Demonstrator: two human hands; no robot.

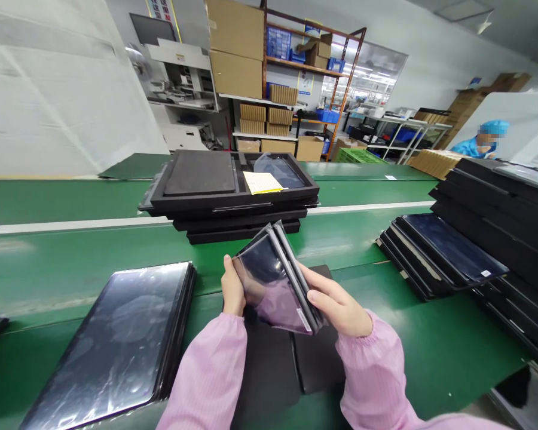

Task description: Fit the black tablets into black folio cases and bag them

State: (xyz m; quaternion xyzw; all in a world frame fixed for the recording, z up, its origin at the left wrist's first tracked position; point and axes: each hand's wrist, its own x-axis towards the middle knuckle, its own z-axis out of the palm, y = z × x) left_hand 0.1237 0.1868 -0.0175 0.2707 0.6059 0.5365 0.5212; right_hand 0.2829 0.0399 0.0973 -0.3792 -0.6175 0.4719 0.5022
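Pink sleeves [210, 370] converging, hands [343, 304] opposed — clasping tilted panels [269, 286]

Foam trays [233, 200] lie behind the hands [291, 298], between 2 panel stacks [116, 340] left and right.

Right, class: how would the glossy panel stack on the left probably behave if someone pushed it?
The glossy panel stack would probably be stiff, since its edges look straight. Its shiny top might feel slippery. Lying flat and low, it seems unlikely to tip.
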